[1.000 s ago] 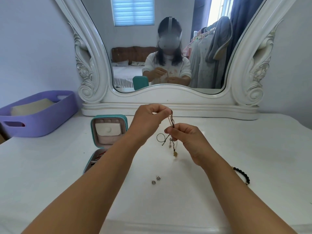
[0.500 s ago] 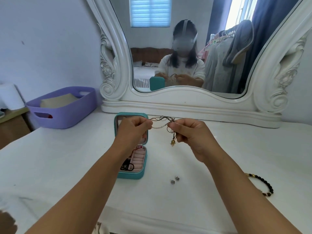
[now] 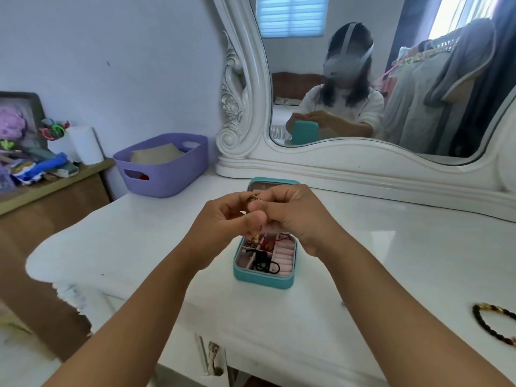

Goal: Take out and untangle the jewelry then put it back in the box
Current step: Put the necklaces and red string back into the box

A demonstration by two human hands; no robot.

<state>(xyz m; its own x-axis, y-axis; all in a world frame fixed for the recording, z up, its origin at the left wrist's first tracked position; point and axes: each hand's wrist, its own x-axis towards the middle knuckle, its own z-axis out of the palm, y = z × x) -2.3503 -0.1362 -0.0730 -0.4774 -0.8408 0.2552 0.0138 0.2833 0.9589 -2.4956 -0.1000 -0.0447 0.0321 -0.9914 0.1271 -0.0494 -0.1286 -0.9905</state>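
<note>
An open teal jewelry box (image 3: 262, 279) sits on the white dressing table (image 3: 391, 247), with pink rolls, black cords and red string inside. Directly above the box my left hand (image 3: 223, 233) and my right hand (image 3: 290, 213) meet, fingers curled, pinching a thin corded necklace (image 3: 253, 199) bunched between them. Only small gold and dark bits of it show at the fingertips and hanging below at the box. A dark beaded bracelet (image 3: 491, 322) lies on the table at the far right.
A large white-framed mirror (image 3: 363, 152) stands behind the box. A purple basket (image 3: 164, 166) sits at the table's back left corner. A wooden side cabinet (image 3: 50, 208) with clutter stands to the left. The table's front edge runs close below my forearms.
My hands came together and lowered over the box, bunching the necklace that was stretched between them. The view swung left, so the box now lies under my hands.
</note>
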